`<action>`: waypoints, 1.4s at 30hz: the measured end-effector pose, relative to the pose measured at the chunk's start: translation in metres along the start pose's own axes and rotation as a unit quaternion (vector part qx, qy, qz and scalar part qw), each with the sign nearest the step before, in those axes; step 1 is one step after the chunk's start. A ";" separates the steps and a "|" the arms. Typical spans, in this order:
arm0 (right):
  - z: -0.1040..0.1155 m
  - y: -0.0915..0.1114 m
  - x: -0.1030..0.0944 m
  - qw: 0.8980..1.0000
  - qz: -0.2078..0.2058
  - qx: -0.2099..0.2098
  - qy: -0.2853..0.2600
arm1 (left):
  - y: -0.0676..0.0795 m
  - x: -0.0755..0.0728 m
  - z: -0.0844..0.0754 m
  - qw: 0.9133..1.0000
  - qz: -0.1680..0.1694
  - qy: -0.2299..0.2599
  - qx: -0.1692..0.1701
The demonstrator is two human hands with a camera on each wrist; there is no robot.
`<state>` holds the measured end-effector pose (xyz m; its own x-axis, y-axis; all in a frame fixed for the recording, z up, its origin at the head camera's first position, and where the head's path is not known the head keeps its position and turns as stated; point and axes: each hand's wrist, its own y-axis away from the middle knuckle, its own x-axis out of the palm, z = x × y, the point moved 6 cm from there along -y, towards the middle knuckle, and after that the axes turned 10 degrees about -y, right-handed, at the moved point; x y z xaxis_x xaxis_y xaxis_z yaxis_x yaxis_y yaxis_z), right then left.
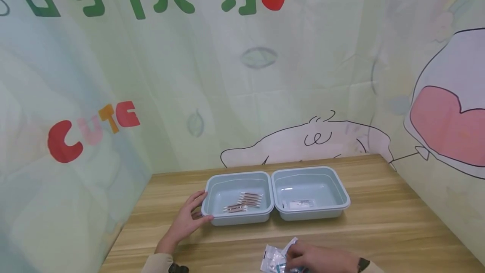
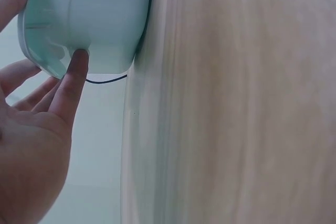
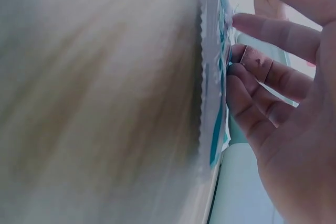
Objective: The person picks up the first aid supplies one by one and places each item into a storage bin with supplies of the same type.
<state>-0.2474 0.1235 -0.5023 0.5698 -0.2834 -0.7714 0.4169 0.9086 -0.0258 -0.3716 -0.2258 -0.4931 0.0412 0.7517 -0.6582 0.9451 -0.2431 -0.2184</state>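
Note:
My left hand (image 1: 185, 221) holds the near left corner of a light blue plastic basin (image 1: 240, 218), thumb at the front and fingers along its left rim. In the left wrist view, one finger presses the outside wall of this basin (image 2: 105, 19). Several thin brown sticks with pale ends (image 1: 250, 199) lie inside it. Nearer the table's front, my right hand (image 1: 322, 258) is over several clear and white packets (image 1: 270, 257) with teal marks. The right wrist view shows its bent fingertips touching the serrated-edged packets (image 3: 212, 87), with no packet visible between thumb and fingers.
A second light blue basin (image 1: 312, 214) stands against the first one's right side, with a small clear packet (image 1: 299, 204) inside. Both are on a wood-grain table (image 1: 379, 231). A printed cloth (image 1: 227, 75) hangs behind the table and along its sides.

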 end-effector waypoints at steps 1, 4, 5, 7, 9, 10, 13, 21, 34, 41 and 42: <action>0.000 0.000 0.000 1.000 -0.001 -0.002 -0.001 | 0.000 0.000 0.000 1.000 -0.001 0.002 0.001; -0.001 0.000 0.001 1.000 0.000 -0.001 -0.005 | 0.000 0.000 0.000 1.000 -0.003 0.004 0.001; -0.001 -0.001 0.002 1.000 -0.002 -0.003 -0.002 | 0.000 0.000 0.000 1.000 -0.004 0.005 0.001; -0.001 -0.001 0.002 1.000 0.000 -0.002 0.000 | 0.000 0.000 0.000 1.000 -0.005 0.003 -0.001; 0.000 -0.001 0.003 1.000 0.006 -0.004 0.005 | 0.000 0.000 0.001 1.000 -0.006 -0.001 -0.004; 0.001 -0.001 0.003 1.000 0.011 -0.004 0.007 | 0.000 0.001 0.001 1.000 -0.007 -0.003 -0.005; 0.001 -0.002 0.004 1.000 0.030 -0.002 0.002 | 0.000 0.002 0.002 1.000 -0.010 -0.010 -0.009; 0.000 -0.002 0.005 0.999 0.041 -0.005 0.003 | -0.001 0.003 0.001 1.000 -0.015 -0.021 -0.018; 0.004 -0.006 0.005 1.000 0.017 -0.017 0.007 | 0.005 -0.002 -0.017 1.000 -0.009 -0.008 -0.016; 0.005 -0.008 0.005 0.997 0.021 -0.045 0.052 | 0.000 0.002 0.002 1.000 -0.015 -0.013 -0.018; 0.004 -0.009 0.006 0.997 0.025 -0.046 0.053 | 0.000 0.002 0.002 1.000 -0.016 -0.014 -0.018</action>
<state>-0.2447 0.1122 -0.5039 0.5077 -0.2072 -0.8362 0.3211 0.9462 -0.0395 -0.3719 -0.2252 -0.4960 0.0027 0.7412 -0.6713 0.9569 -0.1968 -0.2135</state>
